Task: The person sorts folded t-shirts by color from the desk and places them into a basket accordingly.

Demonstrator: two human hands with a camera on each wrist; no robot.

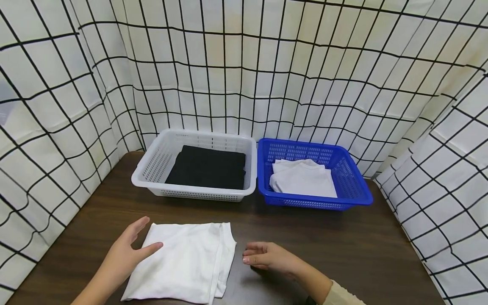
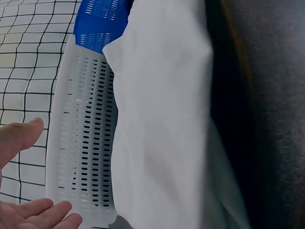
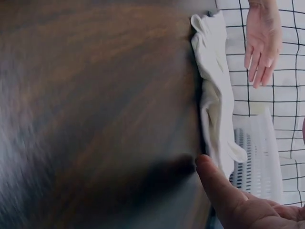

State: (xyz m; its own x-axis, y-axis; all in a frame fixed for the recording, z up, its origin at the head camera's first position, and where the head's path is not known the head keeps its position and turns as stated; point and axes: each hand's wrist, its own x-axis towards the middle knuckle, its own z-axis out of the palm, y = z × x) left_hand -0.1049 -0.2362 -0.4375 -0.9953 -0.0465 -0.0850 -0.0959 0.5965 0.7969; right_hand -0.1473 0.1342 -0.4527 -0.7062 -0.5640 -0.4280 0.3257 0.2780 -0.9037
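A folded white shirt (image 1: pixel 181 258) lies flat on the dark wooden table, its right side showing layered edges. My left hand (image 1: pixel 127 250) is at the shirt's left edge, thumb spread from the fingers and overlapping the cloth in the head view; nothing is in its grasp. To the right of the shirt, a short gap away, my right hand (image 1: pixel 270 258) is low over the table with fingers loosely bent and holds nothing. From the right wrist view, the shirt (image 3: pixel 214 95) appears edge-on as a low stack, with the left hand (image 3: pixel 263 43) beyond it.
Behind the shirt stands a white plastic basket (image 1: pixel 152 185) holding folded black cloth (image 1: pixel 209 167). Beside it on the right is a blue basket (image 1: pixel 354 182) with folded white garments (image 1: pixel 305 180). Black-and-white grid fabric (image 1: pixel 244 72) walls the table at the back and both sides.
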